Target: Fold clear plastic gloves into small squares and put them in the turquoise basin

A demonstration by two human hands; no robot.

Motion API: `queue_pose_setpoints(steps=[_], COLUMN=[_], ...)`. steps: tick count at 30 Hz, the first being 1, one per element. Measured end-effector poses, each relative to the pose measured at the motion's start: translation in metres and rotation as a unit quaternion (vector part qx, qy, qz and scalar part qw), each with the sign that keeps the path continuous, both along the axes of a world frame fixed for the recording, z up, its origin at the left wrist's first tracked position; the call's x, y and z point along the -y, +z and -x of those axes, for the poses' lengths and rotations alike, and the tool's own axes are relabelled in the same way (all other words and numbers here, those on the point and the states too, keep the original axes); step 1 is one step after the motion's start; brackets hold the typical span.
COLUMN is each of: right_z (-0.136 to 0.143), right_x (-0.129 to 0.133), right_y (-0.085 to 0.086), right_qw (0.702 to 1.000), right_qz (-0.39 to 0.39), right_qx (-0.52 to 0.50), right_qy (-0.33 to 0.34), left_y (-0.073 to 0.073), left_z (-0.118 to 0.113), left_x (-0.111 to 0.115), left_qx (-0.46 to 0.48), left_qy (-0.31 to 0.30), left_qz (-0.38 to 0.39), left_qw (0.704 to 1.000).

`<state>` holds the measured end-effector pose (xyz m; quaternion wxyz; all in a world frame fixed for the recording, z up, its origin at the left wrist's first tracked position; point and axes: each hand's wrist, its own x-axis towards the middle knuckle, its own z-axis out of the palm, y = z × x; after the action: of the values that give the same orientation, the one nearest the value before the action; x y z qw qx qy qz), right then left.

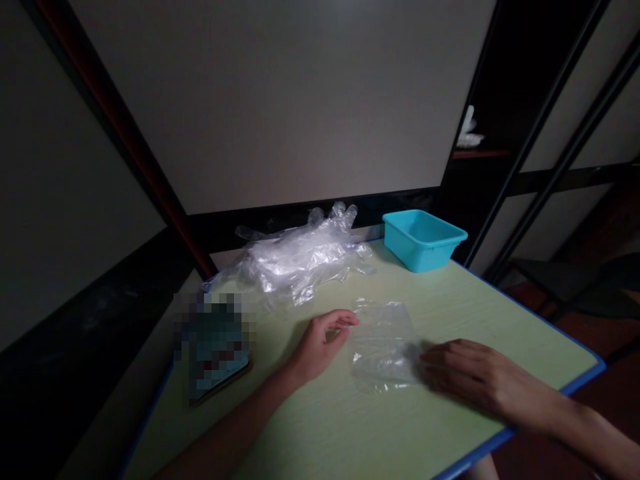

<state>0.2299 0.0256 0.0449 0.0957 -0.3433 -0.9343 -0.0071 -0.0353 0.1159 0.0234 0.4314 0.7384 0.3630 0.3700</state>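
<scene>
A clear plastic piece [383,343] lies flat on the pale green table [310,433], between my hands. My left hand [323,343] is at its left edge, thumb and fingers curved with a gap between them and nothing visible inside. At the right edge is my right hand [465,373], palm down with bent fingers; its fingertips are blurred and partly hidden, so a grip on the plastic cannot be made out. Behind them lies a heap of clear plastic gloves [295,257].
A turquoise basin [425,247] stands at the table's back right. On the left is a pixelated object [220,353] with a dark edge. Panels rise behind the table, whose rim is blue. A dark chair [580,287] is at the right.
</scene>
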Motion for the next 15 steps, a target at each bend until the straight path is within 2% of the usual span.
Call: queue_pose_setpoints(steps=[6,11,15], right_z=[0.003,0.006,0.006], right_x=[0.014,0.010,0.010], right_y=[-0.004,-0.009,-0.011], right_qw=[0.992,0.987,0.986], right_qz=[-0.079,-0.136,-0.147], right_qx=[0.085,0.066,0.067], right_qy=[0.047,0.052,0.051], left_y=[0.000,-0.003,-0.003], left_z=[0.003,0.006,0.005], left_x=[-0.007,-0.014,-0.014], left_qx=[0.080,0.077,0.056], left_qy=[-0.038,-0.047,-0.058], left_qz=[0.075,0.093,0.091], left_qw=[0.993,0.992,0.993])
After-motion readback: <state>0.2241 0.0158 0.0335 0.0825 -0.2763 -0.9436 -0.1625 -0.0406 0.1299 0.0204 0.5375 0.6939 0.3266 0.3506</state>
